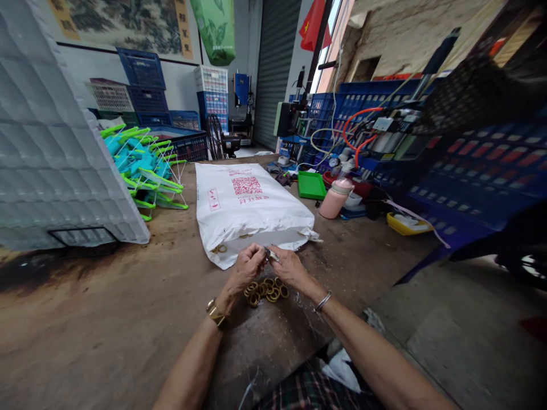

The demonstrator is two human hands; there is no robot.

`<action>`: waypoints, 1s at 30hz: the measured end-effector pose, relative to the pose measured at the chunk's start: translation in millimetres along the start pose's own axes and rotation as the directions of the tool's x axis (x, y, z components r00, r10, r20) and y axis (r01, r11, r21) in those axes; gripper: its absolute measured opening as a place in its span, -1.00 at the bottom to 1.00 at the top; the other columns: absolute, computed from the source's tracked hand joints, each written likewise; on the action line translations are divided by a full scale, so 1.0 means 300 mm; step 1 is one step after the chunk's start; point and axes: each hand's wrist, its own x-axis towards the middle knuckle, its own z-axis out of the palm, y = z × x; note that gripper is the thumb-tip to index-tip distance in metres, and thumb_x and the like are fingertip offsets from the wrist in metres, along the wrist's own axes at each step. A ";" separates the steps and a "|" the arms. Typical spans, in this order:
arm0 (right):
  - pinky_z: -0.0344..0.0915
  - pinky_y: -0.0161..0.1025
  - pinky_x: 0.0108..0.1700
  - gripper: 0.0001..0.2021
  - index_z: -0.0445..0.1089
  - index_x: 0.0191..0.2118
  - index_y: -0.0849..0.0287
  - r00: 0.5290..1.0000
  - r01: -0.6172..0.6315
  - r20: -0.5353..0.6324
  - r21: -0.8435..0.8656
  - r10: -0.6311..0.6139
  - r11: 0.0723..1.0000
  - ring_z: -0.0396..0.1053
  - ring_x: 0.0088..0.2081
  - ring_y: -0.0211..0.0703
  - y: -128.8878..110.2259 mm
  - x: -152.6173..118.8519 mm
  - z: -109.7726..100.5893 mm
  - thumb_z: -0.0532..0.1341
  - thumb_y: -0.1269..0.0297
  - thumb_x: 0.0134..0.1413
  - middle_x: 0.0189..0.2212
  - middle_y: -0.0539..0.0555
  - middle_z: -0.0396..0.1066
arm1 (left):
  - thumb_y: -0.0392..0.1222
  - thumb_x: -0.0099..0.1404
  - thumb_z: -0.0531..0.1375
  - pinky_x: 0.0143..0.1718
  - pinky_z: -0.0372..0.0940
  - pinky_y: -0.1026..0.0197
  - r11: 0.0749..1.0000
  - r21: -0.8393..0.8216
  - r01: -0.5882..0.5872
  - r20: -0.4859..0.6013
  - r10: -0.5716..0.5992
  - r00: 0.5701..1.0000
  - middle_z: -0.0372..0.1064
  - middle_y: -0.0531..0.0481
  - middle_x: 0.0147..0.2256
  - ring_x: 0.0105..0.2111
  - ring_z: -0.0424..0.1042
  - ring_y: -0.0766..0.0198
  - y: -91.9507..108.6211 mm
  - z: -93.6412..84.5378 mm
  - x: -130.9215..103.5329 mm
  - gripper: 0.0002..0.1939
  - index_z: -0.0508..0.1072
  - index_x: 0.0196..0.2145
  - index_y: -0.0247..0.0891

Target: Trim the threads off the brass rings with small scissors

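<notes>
Just in front of the open mouth of a white sack [265, 202] with red print, my two hands meet. My left hand [248, 266] is closed in a pinch; what lies between its fingers is too small to name. Fingers of my right hand [289, 266] are wrapped round a small tool [272, 255] with a dark tip, which points toward my left fingertips. Below the hands, a pile of brass-coloured rings [267, 290] rests on the brown table [149, 319]. More rings [220, 249] show at the left of the sack's mouth.
A pink bottle [336, 198] and a green tray [311, 185] stand right of the sack. Bright green and cyan plastic items [145, 165] lie at the left beside a tall translucent panel [64, 142]. A yellow basket [408, 224] and pneumatic machine [388, 134] are at the right.
</notes>
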 end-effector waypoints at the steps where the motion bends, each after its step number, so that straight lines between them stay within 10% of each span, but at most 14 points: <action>1: 0.04 -0.35 -0.40 -0.83 0.30 -0.36 0.16 1.000 0.004 0.006 0.002 -0.004 1.000 0.24 -0.47 -0.24 0.001 0.001 0.000 -0.02 0.44 -0.01 -0.49 0.05 0.38 | 0.12 0.14 0.11 -0.66 -0.03 0.38 1.000 0.008 -0.020 0.001 0.020 1.000 0.11 0.18 -0.64 -0.69 0.04 0.49 0.002 0.000 -0.001 -0.64 0.20 -0.49 -0.25; 16: -0.05 -0.28 -0.42 -0.78 0.36 -0.28 0.22 0.982 -0.154 0.058 -0.294 0.179 0.943 0.32 -0.39 -0.13 0.068 0.019 -0.005 0.00 0.46 0.00 -0.39 0.20 0.45 | 0.06 0.05 0.25 -0.73 -0.07 0.42 0.948 -0.316 0.021 0.103 0.012 0.995 0.20 0.15 -0.60 -0.68 0.14 0.50 0.093 -0.006 -0.038 -0.63 0.20 -0.48 -0.26; 30: 0.10 -0.32 -0.32 -0.78 0.41 -0.24 0.10 0.973 0.083 0.219 -0.021 -0.077 0.996 0.34 -0.31 -0.13 -0.044 -0.047 0.124 0.12 0.28 -0.06 -0.28 0.09 0.46 | -0.20 0.04 0.23 -0.73 -0.06 0.46 0.761 -0.646 -0.056 -0.149 -0.054 0.987 0.28 0.09 -0.55 -0.68 0.14 0.53 0.122 -0.129 -0.006 -0.82 0.30 -0.43 -0.28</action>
